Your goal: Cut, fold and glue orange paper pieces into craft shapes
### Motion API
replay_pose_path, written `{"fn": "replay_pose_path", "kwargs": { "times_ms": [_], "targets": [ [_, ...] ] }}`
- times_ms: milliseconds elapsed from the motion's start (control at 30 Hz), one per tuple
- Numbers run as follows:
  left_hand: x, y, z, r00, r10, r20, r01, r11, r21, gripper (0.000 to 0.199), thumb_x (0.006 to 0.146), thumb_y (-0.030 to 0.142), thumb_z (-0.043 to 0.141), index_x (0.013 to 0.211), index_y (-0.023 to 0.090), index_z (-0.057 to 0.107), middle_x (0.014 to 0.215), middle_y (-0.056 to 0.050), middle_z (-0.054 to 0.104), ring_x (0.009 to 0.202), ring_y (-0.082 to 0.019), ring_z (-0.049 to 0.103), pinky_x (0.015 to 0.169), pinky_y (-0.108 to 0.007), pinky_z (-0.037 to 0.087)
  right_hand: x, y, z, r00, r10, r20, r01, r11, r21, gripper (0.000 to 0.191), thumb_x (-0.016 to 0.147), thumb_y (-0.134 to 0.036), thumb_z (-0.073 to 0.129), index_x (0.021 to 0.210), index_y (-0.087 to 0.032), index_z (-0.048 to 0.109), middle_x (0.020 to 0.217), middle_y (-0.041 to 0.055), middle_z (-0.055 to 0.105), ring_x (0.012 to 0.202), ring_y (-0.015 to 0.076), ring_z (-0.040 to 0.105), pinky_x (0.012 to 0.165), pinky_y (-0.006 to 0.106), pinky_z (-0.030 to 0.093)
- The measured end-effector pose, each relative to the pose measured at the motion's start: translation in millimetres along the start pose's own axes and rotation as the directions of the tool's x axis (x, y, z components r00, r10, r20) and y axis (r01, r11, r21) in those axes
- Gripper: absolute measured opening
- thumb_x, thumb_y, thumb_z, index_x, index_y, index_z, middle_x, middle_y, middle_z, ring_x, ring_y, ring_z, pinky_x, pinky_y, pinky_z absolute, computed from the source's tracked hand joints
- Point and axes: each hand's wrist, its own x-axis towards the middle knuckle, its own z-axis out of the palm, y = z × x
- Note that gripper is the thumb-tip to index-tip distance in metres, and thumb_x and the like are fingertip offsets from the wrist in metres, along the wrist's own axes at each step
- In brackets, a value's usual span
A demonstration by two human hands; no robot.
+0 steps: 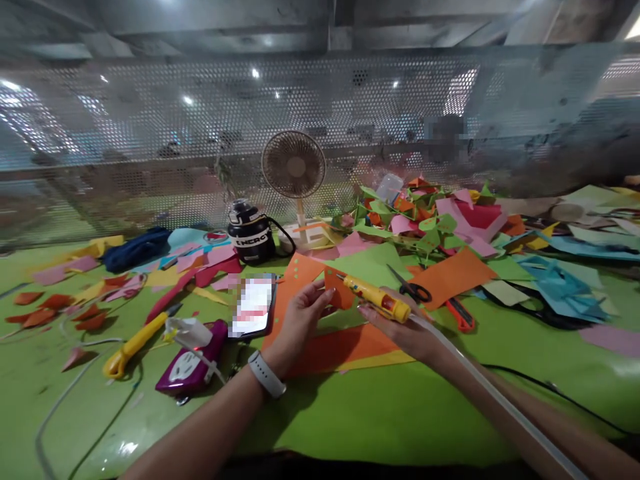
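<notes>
My left hand (306, 313), with a pale watch band at the wrist, pinches a small orange paper piece (339, 291) near the middle of the view. In my right hand (395, 330) is a yellow tool (377, 299) shaped like a thick pen, a white cord or stick trailing from its rear end. The tool's dark tip points left and lies at the upper part of the orange piece; whether they touch is unclear. Beneath both hands lie orange sheets (350, 348) on the green table (340, 420).
A phone (255, 307), purple power box (193, 363) and yellow-handled tool (135, 345) lie left. Behind stand a black bottle (250, 233) and fan (295, 165). Scissors (417, 291), a red cutter (459, 315) and heaped paper scraps (425, 220) are right.
</notes>
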Motion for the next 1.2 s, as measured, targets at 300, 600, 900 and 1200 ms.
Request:
{"fn": "replay_pose_path", "kwargs": {
  "times_ms": [300, 600, 900, 1200],
  "targets": [
    [-1.2, 0.1, 1.4, 1.000, 0.022, 0.018, -0.023, 0.999, 0.045, 0.038, 0.062, 0.036, 0.084, 0.094, 0.019, 0.072, 0.095, -0.003, 0.073, 0.078, -0.014, 0.066, 0.068, -0.024, 0.052, -1.6, 2.5, 3.9, 0.995, 0.068, 0.076, -0.080, 0.982, 0.170, 0.023, 0.077, -0.039, 0.065, 0.073, -0.019, 0.055, 0.060, -0.0037, 0.043, 0.053, 0.0103, 0.038, 0.046, 0.024, 0.034],
    [-1.1, -1.3, 0.4, 0.997, 0.043, 0.056, -0.047, 0.997, 0.068, 0.033, 0.068, 0.034, 0.080, 0.096, 0.019, 0.072, 0.096, -0.005, 0.074, 0.078, -0.017, 0.067, 0.070, -0.027, 0.053, -0.6, 9.3, 7.7, 0.990, 0.136, 0.044, -0.142, 0.977, 0.162, 0.020, 0.074, -0.036, 0.069, 0.076, -0.018, 0.059, 0.058, -0.0039, 0.044, 0.049, 0.0089, 0.036, 0.041, 0.023, 0.030],
    [-1.6, -1.1, 1.1, 0.997, 0.035, 0.067, -0.038, 0.998, 0.057, 0.035, 0.066, 0.037, 0.081, 0.095, 0.019, 0.073, 0.095, -0.005, 0.074, 0.076, -0.015, 0.067, 0.071, -0.026, 0.053, -1.4, 5.7, 5.7, 0.988, 0.141, 0.060, -0.148, 0.979, 0.140, 0.021, 0.074, -0.037, 0.067, 0.079, -0.017, 0.061, 0.058, -0.0036, 0.044, 0.050, 0.0100, 0.034, 0.043, 0.024, 0.029],
    [-1.0, -2.1, 0.4, 0.999, 0.021, 0.045, -0.024, 0.998, 0.061, 0.034, 0.066, 0.033, 0.081, 0.095, 0.019, 0.073, 0.094, -0.004, 0.074, 0.073, -0.014, 0.065, 0.069, -0.026, 0.052, 0.3, 5.1, 7.3, 0.991, 0.130, 0.012, -0.131, 0.984, 0.117, 0.023, 0.072, -0.039, 0.069, 0.073, -0.018, 0.061, 0.054, -0.0044, 0.045, 0.047, 0.0093, 0.036, 0.040, 0.022, 0.029]
  ]
}}
